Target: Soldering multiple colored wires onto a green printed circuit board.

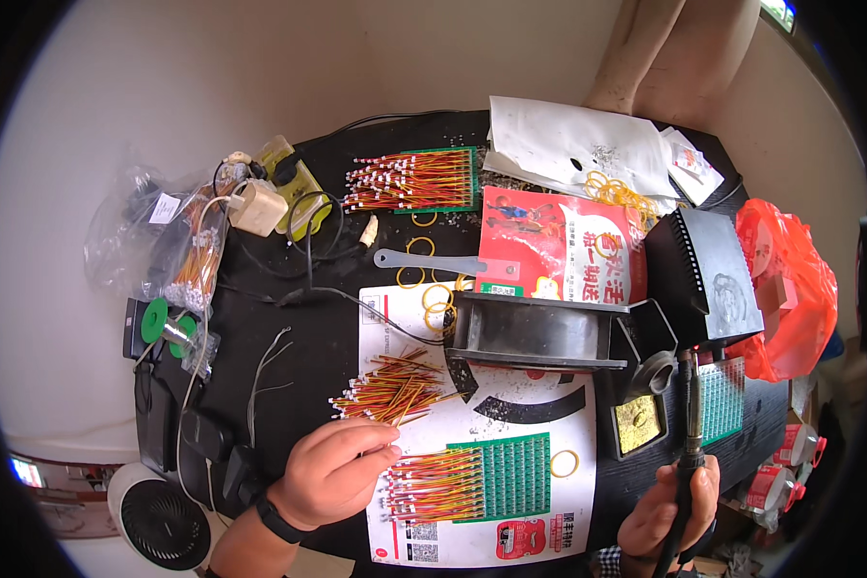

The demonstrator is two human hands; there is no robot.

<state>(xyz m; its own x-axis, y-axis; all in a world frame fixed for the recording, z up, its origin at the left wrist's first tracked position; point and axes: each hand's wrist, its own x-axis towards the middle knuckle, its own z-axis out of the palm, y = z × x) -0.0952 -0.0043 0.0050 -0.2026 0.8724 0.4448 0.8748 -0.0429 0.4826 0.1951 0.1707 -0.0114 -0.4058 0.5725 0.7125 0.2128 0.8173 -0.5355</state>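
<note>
The site is a small electronics soldering workshop. Evidence: a soldering iron (691, 460) in the right fingers (663, 484), a yellow sponge (638, 424) beyond them, and a solder spool (173, 331) well left of the left fingers (364, 436). A green circuit board (516, 477) lies just right of the latter; loose wires (395, 385) lie just beyond.

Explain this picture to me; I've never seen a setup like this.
No robot here: a person works bare-handed, seen from a wide fisheye camera on their head, which bends straight edges. On the black table are a pile of loose wires, green circuit boards, two bearing rows of wires, a yellow sponge and a spool of solder. The right hand holds a soldering iron. The left hand is at the loose wires; whether it pinches one is hard to tell.
</note>
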